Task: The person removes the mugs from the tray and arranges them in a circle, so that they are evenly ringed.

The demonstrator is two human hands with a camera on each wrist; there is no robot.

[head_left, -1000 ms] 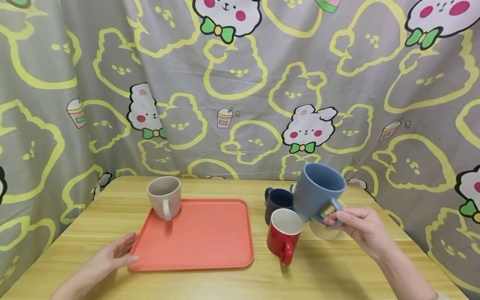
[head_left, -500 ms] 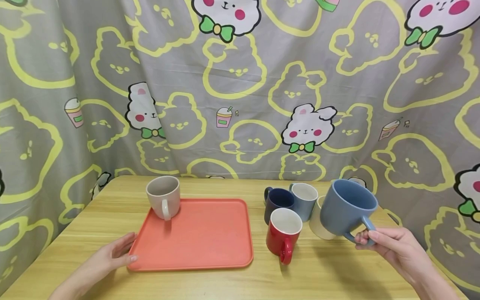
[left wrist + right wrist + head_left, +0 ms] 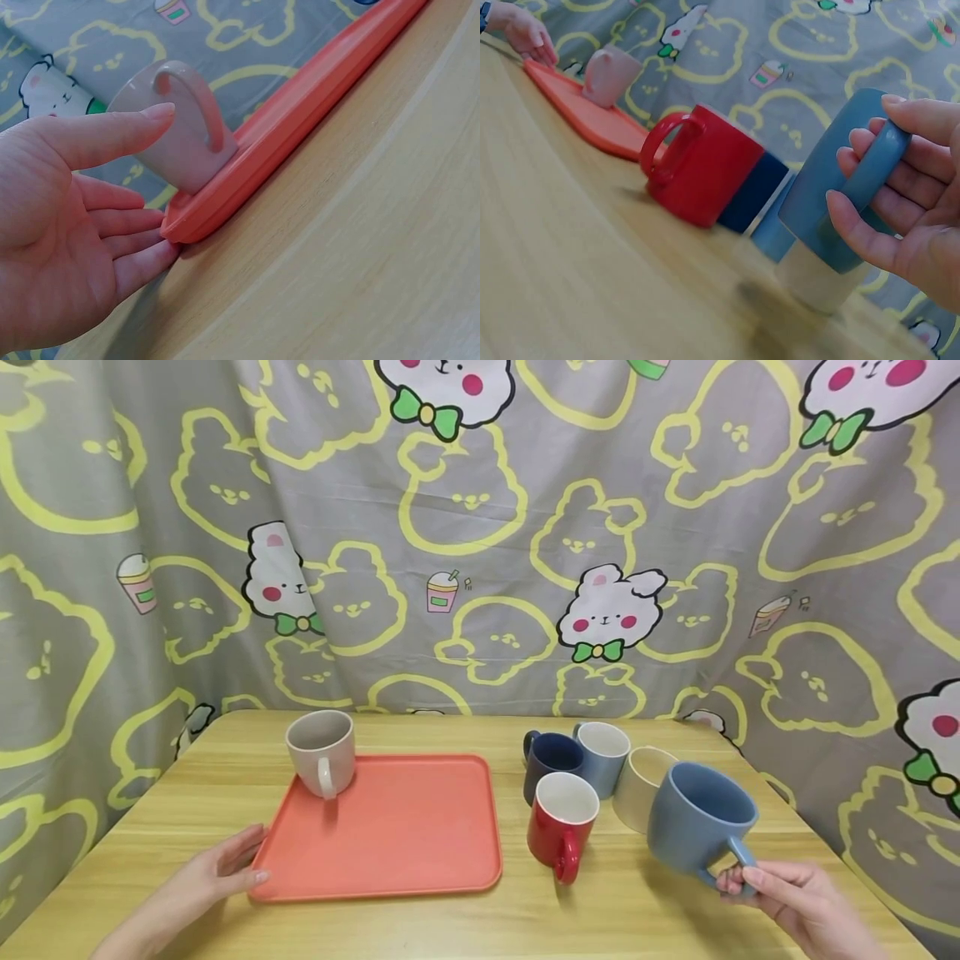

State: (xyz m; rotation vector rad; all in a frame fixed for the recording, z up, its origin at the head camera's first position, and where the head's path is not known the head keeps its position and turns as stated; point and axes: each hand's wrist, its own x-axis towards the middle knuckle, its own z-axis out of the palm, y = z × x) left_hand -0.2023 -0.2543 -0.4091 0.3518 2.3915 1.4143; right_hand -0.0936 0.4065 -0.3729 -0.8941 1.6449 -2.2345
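Note:
My right hand (image 3: 787, 902) grips a large blue mug (image 3: 699, 818) by its handle, fingers through the loop and thumb on top. The mug is tilted and held above the table, casting a shadow. At the orange-red tray's (image 3: 382, 835) left edge, my left hand (image 3: 82, 217) has its fingers extended; fingertips touch the tray corner and the thumb sticks out above. A beige mug (image 3: 321, 756) stands on the tray's back left corner, handle toward me. Right of the tray stands a red mug (image 3: 558, 827) with a white inside, also handle toward me.
Behind the red mug are a dark navy mug (image 3: 551, 760) and a light blue mug (image 3: 602, 760) with a white inside. A cream mug (image 3: 637, 793) stands beside them, partly behind the held mug. A patterned curtain (image 3: 465, 527) hangs behind the wooden table (image 3: 420, 927).
My right hand has carried the blue mug right, then lower and nearer to me, uncovering the light blue and cream mugs. The left hand stays at the tray edge.

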